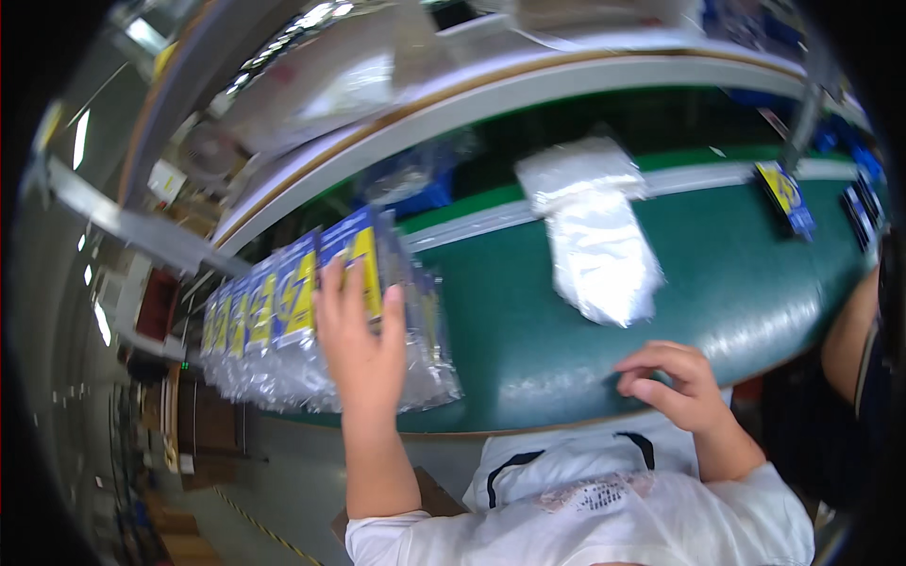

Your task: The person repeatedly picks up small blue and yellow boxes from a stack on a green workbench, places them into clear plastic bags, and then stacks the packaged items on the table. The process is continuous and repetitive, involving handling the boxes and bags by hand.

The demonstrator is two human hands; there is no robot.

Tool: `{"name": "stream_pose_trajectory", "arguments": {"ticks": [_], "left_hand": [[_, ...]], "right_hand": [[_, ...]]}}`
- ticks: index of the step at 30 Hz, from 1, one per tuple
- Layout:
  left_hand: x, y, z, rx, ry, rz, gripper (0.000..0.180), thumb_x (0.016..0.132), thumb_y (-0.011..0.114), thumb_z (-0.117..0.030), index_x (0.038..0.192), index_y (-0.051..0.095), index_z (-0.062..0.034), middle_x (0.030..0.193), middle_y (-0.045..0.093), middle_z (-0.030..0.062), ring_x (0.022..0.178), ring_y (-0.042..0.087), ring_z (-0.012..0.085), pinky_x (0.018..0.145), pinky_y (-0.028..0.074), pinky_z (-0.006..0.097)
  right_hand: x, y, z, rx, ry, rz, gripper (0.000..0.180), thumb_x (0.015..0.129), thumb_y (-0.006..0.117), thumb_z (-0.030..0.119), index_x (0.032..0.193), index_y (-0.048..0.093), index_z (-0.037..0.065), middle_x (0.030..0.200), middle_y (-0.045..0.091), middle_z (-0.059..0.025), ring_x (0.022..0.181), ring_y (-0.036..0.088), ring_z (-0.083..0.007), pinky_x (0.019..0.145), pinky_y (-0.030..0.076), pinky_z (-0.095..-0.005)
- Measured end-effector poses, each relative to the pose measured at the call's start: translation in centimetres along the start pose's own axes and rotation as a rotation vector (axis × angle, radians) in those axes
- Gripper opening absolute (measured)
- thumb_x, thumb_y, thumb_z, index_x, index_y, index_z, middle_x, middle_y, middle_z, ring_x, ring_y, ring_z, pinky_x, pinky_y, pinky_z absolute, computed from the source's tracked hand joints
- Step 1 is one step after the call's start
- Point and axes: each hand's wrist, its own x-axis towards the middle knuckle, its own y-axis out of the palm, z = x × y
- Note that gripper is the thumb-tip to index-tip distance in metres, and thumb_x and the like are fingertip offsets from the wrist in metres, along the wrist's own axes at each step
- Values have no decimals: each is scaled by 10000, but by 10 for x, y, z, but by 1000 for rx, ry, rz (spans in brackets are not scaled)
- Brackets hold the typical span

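Note:
My left hand [361, 321] lies with its fingers spread against the front of a row of clear plastic packages [294, 292] with blue and yellow cards, standing upright side by side at the table's left. Whether it presses on one package or only rests there, I cannot tell. My right hand [675, 382] hovers near the table's front edge, fingers loosely curled and thumb apart from them, with nothing seen in it. Beyond it, a stack of clear plastic bags [604, 250] lies on the green table [500, 340], its far end over the pale rail.
A blue and yellow card [786, 200] lies at the far right, near a co-worker's arm [849, 330]. Above the table's back runs a shelf [528, 74] loaded with plastic-wrapped goods. A blue bin [422, 193] stands behind the packages. A metal post [807, 118] rises at the right.

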Motion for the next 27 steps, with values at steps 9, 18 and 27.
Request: {"name": "stream_pose_trajectory", "arguments": {"ticks": [9,18,27], "left_hand": [[5,-7,-23,-19,80,-110,585,837,665,-277,1309,460,1,1422,328,241,1364,237,449,1089,217,554],[-57,50,-75,-737,438,69,342,802,687,-197,1112,626,-67,1237,525,153,1239,437,382,1052,304,546],[-72,104,-69,-744,258,241,377,766,724,-183,1116,629,-77,1183,554,111,1191,476,350,1008,369,479]], "right_hand": [[41,-164,-33,-616,-89,-749,251,952,545,157,1131,621,-2,982,634,-77,881,594,-109,753,452,-218],[77,-374,-119,-1682,664,-713,888,697,764,496,1404,392,109,1234,559,-202,1071,576,-297,906,447,-396],[37,-483,-169,-1166,782,-505,761,641,724,367,1222,424,-23,1007,618,-213,883,610,-293,789,489,-364]]}}
